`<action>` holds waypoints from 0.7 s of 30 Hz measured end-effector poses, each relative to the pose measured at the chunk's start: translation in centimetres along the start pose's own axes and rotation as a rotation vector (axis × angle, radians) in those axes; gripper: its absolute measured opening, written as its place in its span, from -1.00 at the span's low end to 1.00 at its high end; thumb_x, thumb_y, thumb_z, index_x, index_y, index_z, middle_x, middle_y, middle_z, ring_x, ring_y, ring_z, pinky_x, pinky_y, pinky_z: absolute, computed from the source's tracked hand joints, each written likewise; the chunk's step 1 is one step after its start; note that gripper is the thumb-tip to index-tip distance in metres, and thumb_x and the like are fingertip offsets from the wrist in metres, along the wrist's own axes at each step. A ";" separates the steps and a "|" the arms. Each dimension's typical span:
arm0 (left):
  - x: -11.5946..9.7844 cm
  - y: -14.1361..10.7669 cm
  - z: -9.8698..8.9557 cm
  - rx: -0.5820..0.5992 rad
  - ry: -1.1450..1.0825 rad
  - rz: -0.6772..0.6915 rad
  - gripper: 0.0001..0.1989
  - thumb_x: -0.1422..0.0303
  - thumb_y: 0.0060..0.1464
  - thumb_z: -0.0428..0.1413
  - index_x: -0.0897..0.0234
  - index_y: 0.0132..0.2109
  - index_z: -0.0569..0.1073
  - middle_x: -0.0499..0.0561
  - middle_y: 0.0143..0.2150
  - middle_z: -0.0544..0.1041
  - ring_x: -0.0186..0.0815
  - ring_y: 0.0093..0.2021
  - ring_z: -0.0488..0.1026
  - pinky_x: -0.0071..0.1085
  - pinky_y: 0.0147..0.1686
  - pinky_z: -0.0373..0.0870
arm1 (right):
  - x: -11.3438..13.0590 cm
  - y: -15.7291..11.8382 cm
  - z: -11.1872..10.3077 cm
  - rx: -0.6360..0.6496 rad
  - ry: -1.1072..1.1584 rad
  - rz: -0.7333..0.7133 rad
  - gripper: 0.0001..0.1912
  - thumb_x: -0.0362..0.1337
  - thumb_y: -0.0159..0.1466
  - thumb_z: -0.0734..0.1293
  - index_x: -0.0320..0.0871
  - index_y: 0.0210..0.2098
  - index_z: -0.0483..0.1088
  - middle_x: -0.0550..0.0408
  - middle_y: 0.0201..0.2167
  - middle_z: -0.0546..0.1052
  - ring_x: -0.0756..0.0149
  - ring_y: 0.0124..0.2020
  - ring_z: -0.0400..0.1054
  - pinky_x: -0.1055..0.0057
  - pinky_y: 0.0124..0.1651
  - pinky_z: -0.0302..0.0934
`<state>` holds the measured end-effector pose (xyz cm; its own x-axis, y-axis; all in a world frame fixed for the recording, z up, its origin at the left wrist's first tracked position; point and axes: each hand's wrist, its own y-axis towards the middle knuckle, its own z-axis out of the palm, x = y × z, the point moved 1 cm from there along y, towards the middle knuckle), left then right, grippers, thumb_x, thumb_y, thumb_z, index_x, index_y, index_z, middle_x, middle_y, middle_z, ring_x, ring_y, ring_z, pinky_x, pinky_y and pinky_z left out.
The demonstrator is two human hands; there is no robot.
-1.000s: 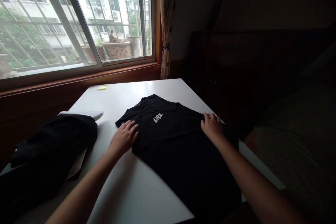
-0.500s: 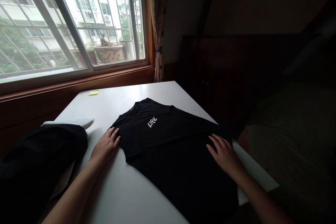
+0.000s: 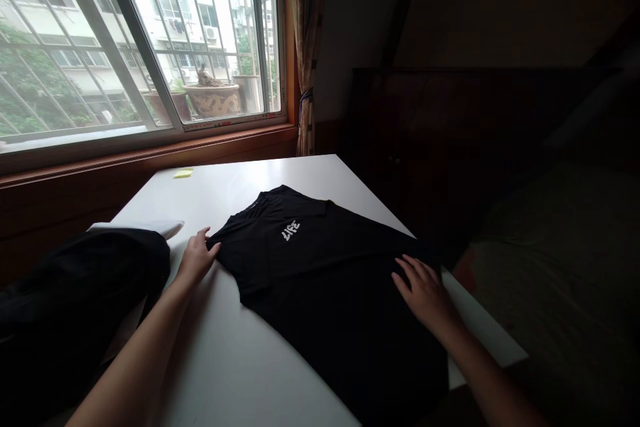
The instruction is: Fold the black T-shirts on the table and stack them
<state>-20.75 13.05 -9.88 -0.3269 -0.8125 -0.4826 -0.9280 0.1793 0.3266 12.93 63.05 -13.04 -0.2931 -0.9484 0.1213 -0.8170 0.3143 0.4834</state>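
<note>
A black T-shirt with white lettering on its chest lies spread on the white table, its collar toward the window. My left hand is at the shirt's left shoulder corner, with the cloth edge pinched between its fingers. On the right part of the shirt rests my right hand, palm down with fingers spread. The lower end of the shirt runs out of sight at the bottom of the view.
A heap of dark cloth with a white piece under it lies at the left. A yellow sticky note is near the table's far edge. Behind stand a barred window and a tied curtain.
My left hand has gone from lying over the sleeve to pinching the shirt's shoulder corner, shifting slightly up and left. My right hand stays almost in place on the shirt.
</note>
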 end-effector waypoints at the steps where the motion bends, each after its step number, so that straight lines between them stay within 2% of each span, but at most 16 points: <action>1: 0.0 0.4 0.0 0.007 -0.003 -0.029 -0.41 0.21 0.08 0.12 0.32 0.24 0.32 0.17 -0.07 0.54 -0.01 0.02 0.49 -0.11 0.05 0.43 | -0.1 0.0 0.0 0.001 -0.002 0.000 -0.53 -0.05 0.40 0.16 -0.13 0.16 0.44 -0.11 0.20 0.45 -0.05 0.23 0.27 -0.03 0.23 0.24; 4: 0.2 1.0 -0.1 0.034 -0.014 -0.095 -0.37 0.23 0.03 0.17 0.32 0.24 0.31 0.11 -0.17 0.55 -0.07 -0.11 0.54 -0.19 -0.07 0.48 | -1.0 -0.4 0.0 -0.019 -0.037 0.035 -0.54 -0.05 0.39 0.15 -0.12 0.11 0.47 -0.10 0.16 0.47 -0.05 0.18 0.31 -0.02 0.23 0.22; 7: 0.4 0.6 -0.7 0.054 -0.025 -0.128 -0.36 0.20 0.03 0.16 0.30 0.25 0.32 0.07 -0.24 0.54 -0.10 -0.20 0.55 -0.23 -0.14 0.48 | -2.2 -0.9 0.1 -0.051 -0.088 0.087 -0.53 -0.06 0.39 0.14 -0.16 0.07 0.49 -0.12 0.11 0.50 -0.05 0.12 0.34 -0.02 0.23 0.20; 12: 1.0 -1.2 -2.3 0.062 -0.040 -0.153 -0.32 0.15 0.01 0.11 0.34 0.26 0.33 0.07 -0.24 0.51 -0.07 -0.19 0.54 -0.20 -0.11 0.47 | -3.0 -0.6 0.3 -0.003 -0.114 0.044 -0.50 -0.08 0.41 0.11 -0.18 0.12 0.47 -0.12 0.16 0.49 -0.05 0.18 0.30 -0.02 0.25 0.19; 17: 1.6 -4.3 -3.9 0.057 -0.122 -0.226 -0.25 0.11 -0.07 0.07 0.38 0.25 0.33 0.04 -0.25 0.44 -0.12 -0.30 0.50 -0.22 -0.22 0.49 | -3.1 1.8 1.1 0.069 -0.070 0.009 -0.46 -0.07 0.43 0.07 -0.20 0.19 0.43 -0.12 0.23 0.44 -0.01 0.23 0.28 0.01 0.30 0.15; 21: 1.8 -8.2 -5.9 0.100 -0.097 -0.234 -0.28 0.03 -0.02 0.05 0.20 0.27 0.31 0.01 -0.23 0.47 -0.12 -0.33 0.51 -0.22 -0.25 0.48 | -3.3 4.3 2.2 0.121 -0.021 -0.031 -0.43 -0.08 0.44 0.04 -0.23 0.23 0.40 -0.12 0.28 0.40 0.00 0.28 0.24 0.03 0.36 0.08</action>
<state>-12.67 6.86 -8.65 -0.1121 -0.7825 -0.6125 -0.9919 0.0505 0.1170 9.27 67.61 -13.28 -0.2760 -0.9570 0.0889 -0.8796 0.2888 0.3779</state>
